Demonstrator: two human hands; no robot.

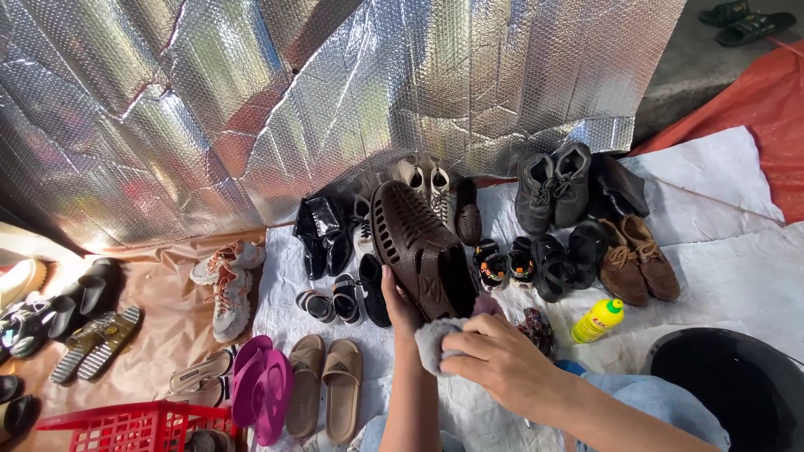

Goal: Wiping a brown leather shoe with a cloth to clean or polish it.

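A dark brown perforated sandal shoe [414, 243] is held up at the centre of the view, toe pointing away from me. My left hand [400, 303] grips its heel end from the left side. Pressed against the heel end is a pale grey cloth [429, 341], which my right hand [496, 360] clutches. Blue denim [645, 402] shows under my right forearm.
Many shoes lie on a white sheet [720, 276]: brown lace-ups [638, 258], black boots [553, 186], tan slides [327, 385], pink flip-flops [261, 383]. A yellow bottle with green cap [598, 320], a black bucket [730, 385], a red basket [134, 428] and a silver foil backdrop [251, 100] surround them.
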